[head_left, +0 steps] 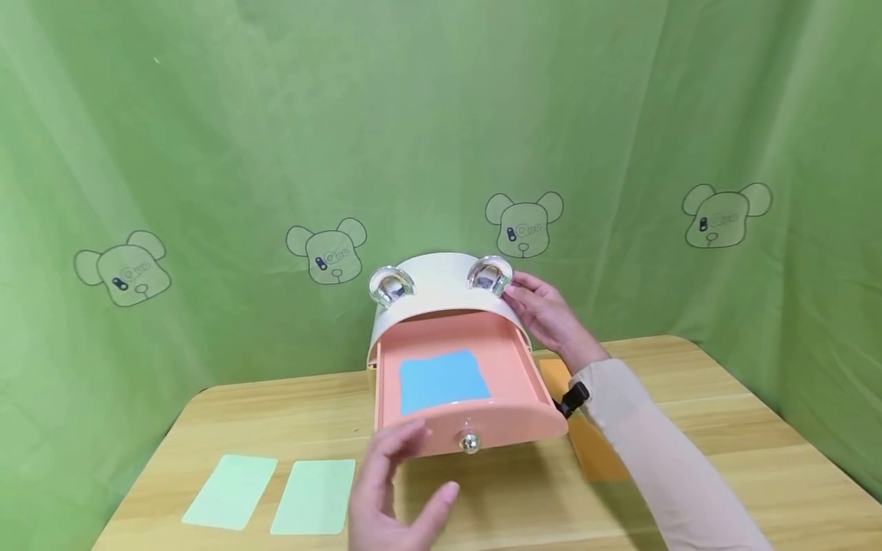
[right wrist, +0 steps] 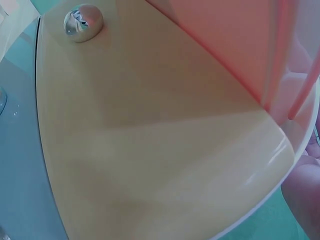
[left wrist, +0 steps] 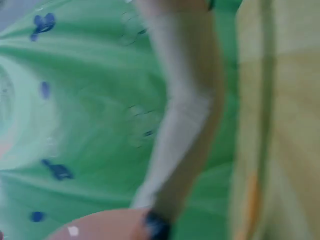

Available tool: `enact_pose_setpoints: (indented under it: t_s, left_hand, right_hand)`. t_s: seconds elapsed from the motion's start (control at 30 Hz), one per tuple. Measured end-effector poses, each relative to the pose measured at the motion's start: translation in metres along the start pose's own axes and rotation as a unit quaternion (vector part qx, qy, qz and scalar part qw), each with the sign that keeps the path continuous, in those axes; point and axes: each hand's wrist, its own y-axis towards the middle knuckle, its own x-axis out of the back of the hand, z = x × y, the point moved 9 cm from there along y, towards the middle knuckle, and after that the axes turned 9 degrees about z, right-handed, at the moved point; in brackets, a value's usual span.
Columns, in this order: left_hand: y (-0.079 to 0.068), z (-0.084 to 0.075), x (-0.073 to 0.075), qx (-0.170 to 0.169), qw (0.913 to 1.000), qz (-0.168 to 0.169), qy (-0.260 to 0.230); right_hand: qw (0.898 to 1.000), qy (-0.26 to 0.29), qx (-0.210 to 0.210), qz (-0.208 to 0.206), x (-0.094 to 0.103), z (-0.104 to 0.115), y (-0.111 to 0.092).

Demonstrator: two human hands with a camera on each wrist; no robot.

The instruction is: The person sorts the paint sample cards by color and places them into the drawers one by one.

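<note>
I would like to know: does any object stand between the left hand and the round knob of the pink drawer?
Nothing visible stands in the way: in the head view, only open space separates the left hand from the shiny knob on the pink drawer.

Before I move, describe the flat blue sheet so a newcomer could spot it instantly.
On the wood-grain table, find the white rounded box with shiny silver eyes. Its pink drawer is open; inside lies the flat blue sheet. Its neighbours on the table are two pale green cards and an orange sheet; it alone is blue.
</note>
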Motion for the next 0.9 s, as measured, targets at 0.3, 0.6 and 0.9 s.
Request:
enact_pose_setpoints:
  t_s: [0.3,0.6,0.9]
  left_hand:
    - [-0.022,0.038,-0.034,0.064,0.997,-0.035,0.025]
    - [-0.016,0.052,-0.038,-0.049,0.9974,-0.036,0.039]
    - [-0.004,0.063,-0.038,0.009,0.9973,-0.073,0.005]
  right_hand:
    - [1.0,0.008,0.003,-0.006,0.002,0.0,-0.001]
    - [1.0,0.001,0.004,-0.004,-0.001,0.0,-0.001]
    - [1.0,0.001,0.005,-0.001,-0.001,0.0,0.0]
